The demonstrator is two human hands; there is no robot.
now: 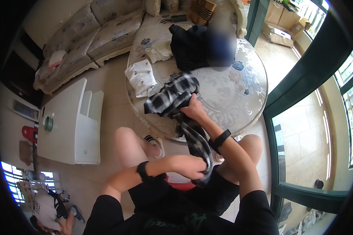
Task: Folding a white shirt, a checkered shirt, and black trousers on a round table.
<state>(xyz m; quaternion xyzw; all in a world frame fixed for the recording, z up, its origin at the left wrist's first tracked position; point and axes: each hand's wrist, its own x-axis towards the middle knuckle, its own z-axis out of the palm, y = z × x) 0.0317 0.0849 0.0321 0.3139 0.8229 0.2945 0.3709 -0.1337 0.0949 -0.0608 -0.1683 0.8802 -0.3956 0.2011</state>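
A black-and-white plaid shirt (172, 94) lies bunched on the near left part of the round table (227, 98). One length of it hangs over the edge toward my lap. On the table, my right hand (193, 107) grips the shirt's bunched part. My left hand (190, 166) is lower, above my thighs, with its fingers closed on the hanging end. Left of the shirt is a folded white garment (141, 78) with small dark motifs. Behind it rests a crumpled cream cloth (159, 52), with a black garment (187, 45) to its right.
A blurred blue shape (222, 47) is at the table's far side, near a brown slatted basket (201, 11). A patterned sofa (106, 33) stands at the far left, a white cabinet (62, 129) at left. A green-framed glass door (276, 156) is close on my right. Another person (49, 209) is at lower left.
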